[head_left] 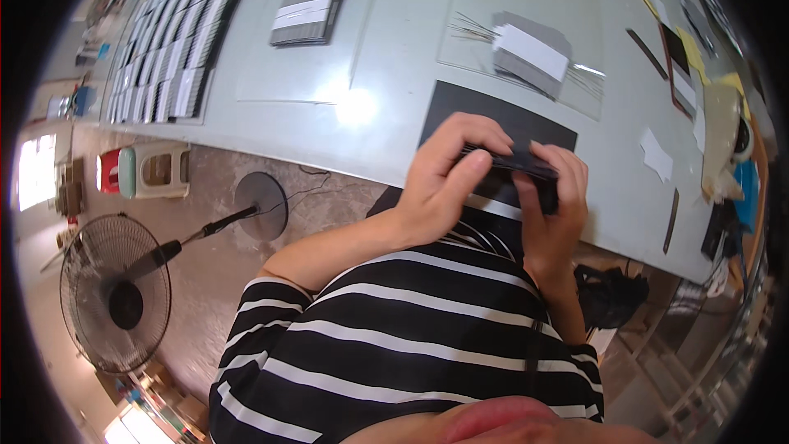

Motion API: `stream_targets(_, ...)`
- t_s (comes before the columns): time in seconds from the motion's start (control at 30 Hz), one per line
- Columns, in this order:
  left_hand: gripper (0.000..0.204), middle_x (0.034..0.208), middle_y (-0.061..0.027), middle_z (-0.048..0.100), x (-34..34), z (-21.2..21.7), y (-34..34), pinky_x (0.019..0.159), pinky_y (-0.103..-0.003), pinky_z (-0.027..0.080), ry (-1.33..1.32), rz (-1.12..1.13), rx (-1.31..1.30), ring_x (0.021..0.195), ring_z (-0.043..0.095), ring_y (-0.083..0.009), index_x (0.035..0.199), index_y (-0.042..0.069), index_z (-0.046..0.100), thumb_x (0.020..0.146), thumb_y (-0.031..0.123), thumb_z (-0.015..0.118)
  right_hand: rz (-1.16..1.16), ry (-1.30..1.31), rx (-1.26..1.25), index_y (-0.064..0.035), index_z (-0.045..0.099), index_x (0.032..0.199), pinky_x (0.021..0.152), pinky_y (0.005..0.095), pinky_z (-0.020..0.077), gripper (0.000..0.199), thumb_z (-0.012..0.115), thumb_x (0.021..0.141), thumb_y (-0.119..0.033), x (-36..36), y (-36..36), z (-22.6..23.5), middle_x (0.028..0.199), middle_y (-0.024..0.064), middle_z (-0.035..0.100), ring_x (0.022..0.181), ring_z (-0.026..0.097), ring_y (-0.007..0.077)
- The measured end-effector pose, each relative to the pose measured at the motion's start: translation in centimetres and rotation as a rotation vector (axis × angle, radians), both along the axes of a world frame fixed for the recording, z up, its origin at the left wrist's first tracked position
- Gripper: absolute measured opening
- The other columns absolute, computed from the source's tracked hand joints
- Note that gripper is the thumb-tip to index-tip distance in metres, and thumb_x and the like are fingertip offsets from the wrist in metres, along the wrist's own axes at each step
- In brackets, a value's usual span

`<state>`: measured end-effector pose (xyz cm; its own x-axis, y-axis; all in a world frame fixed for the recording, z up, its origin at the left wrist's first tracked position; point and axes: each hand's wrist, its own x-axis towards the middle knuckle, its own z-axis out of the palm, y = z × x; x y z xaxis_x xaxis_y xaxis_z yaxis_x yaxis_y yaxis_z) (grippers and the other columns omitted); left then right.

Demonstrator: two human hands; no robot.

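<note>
Both my hands are raised just over the near edge of the table, closed on a small black flat piece that looks like a thin stack [526, 166]. My left hand [448, 173] grips its left end between thumb and fingers. At the other end, my right hand [559, 193] pinches it with the thumb below and fingers on top. Fingers cover much of the piece, so its exact kind is unclear. Behind it lies a dark flat mat [468, 108]. Beyond that sits a pile of grey cards with a white band [532, 53], with thin strands sticking out beside it.
More banded grey stacks [302, 12] stand at the far middle, and long rows of them [168, 49] fill the left. A phone-like dark slab [678, 70], a dark strip [647, 53] and a white scrap [656, 154] lie right. A standing fan [119, 296] and stools [152, 171] are at left.
</note>
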<state>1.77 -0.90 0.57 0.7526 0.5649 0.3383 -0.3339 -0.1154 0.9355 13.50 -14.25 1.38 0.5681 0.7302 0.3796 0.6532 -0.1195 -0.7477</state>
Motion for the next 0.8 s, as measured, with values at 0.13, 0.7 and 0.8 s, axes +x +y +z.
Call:
stream_targets(0.13,0.012,0.109,-0.0113,0.06,0.0,-0.1,0.0,0.093,-0.033,0.045,-0.012,-0.011,-0.003,0.103,0.057,-0.0229,0.105,0.001,0.061,0.095,0.008,0.057,-0.021,0.003,0.037,-0.0011,0.061,0.114,0.091,0.0423,0.0467,0.033,0.067,0.082,0.003,0.0,0.1,-0.6,0.109,0.0183,0.062,0.102,0.058,0.0362)
stream_targets(0.7,0.033,0.097,-0.0051,0.066,-1.3,3.2,3.7,0.078,-0.026,0.052,0.326,-0.015,-0.283,0.089,0.062,-0.0109,0.114,0.0,0.06,0.087,0.01,0.075,0.027,0.571,-0.151,0.0006,0.062,0.116,0.08,0.025,0.0436,0.036,0.074,0.082,-0.003,0.1,2.4,2.8,0.101,0.0033,0.061,0.092,0.055,0.0124)
stream_targets(0.8,0.037,0.099,-0.0058,0.068,-3.4,4.0,7.3,0.079,-0.027,0.053,0.427,0.039,-0.4,0.089,0.063,-0.0125,0.115,0.0,0.063,0.084,0.015,0.078,0.155,0.605,-0.089,0.0003,0.056,0.13,0.083,0.025,0.0429,0.05,0.074,0.083,-0.004,0.4,3.9,2.6,0.106,0.006,0.061,0.095,0.054,0.0129)
